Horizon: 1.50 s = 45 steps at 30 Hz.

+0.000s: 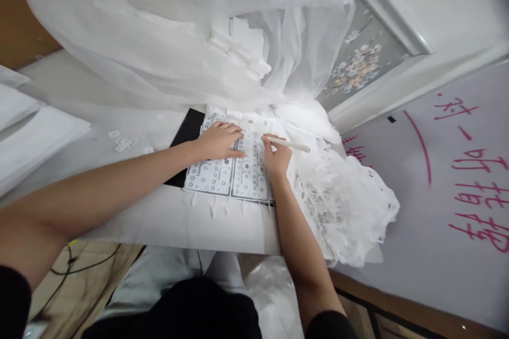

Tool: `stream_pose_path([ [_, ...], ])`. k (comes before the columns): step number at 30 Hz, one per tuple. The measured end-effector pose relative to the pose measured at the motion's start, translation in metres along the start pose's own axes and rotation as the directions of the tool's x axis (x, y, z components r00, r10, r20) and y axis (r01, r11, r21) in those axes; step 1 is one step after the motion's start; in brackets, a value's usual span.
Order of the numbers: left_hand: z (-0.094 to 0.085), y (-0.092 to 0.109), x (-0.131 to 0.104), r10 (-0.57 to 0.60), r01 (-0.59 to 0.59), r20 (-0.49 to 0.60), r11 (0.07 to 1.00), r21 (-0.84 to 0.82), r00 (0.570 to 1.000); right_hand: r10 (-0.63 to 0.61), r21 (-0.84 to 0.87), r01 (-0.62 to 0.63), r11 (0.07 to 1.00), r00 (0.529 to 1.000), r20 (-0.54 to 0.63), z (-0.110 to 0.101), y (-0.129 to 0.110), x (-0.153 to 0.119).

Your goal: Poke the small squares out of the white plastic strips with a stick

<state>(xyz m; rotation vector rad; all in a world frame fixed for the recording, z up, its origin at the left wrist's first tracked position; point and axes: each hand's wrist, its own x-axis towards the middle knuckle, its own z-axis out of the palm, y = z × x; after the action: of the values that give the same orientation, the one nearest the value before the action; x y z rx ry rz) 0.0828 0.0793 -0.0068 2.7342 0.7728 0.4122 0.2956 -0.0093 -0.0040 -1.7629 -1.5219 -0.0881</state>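
Observation:
A white sheet point(214, 179) printed with rows of small grey shapes lies on a black board point(191, 126), whose dark edge shows at the left. My left hand point(221, 141) rests on the sheet's upper left part, fingers spread and holding nothing. At the sheet's right side, my right hand point(277, 157) is closed round a thin white pen-like tool point(292, 144), its rear end pointing right. The tool's tip is too small to make out. Narrow white strips stick out past the sheet's near edge.
A heap of white scraps point(342, 201) lies right of the sheet. Behind stands a large translucent plastic bag point(167, 47). Small clear pieces point(124, 143) and white sheets point(40, 140) are at the left. A whiteboard point(409, 222) with red writing borders the right.

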Motion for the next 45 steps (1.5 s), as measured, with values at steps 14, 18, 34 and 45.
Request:
stream_pose_path([
  [14, 0.003, 0.001, 0.003, 0.056, -0.057, -0.029, 0.998, -0.006, 0.998, 0.145, 0.404, -0.208, 0.891, 0.973, 0.180, 0.016, -0.004, 0.003],
  [18, 0.002, 0.006, 0.010, -0.005, 0.004, -0.058, 1.000, -0.002, 0.998, 0.149, 0.430, -0.244, 0.869, 0.959, 0.243, 0.018, -0.003, 0.003],
  [34, 0.006, 0.004, 0.010, 0.035, -0.038, -0.156, 0.999, -0.022, 0.987, 0.112, 0.530, -0.255, 0.809, 0.952, 0.286, 0.015, -0.005, 0.001],
  [45, 0.004, 0.004, 0.011, 0.045, -0.046, -0.153, 0.999, -0.003, 0.987, 0.101, 0.507, -0.238, 0.829, 0.954, 0.282, 0.013, -0.011, 0.001],
])
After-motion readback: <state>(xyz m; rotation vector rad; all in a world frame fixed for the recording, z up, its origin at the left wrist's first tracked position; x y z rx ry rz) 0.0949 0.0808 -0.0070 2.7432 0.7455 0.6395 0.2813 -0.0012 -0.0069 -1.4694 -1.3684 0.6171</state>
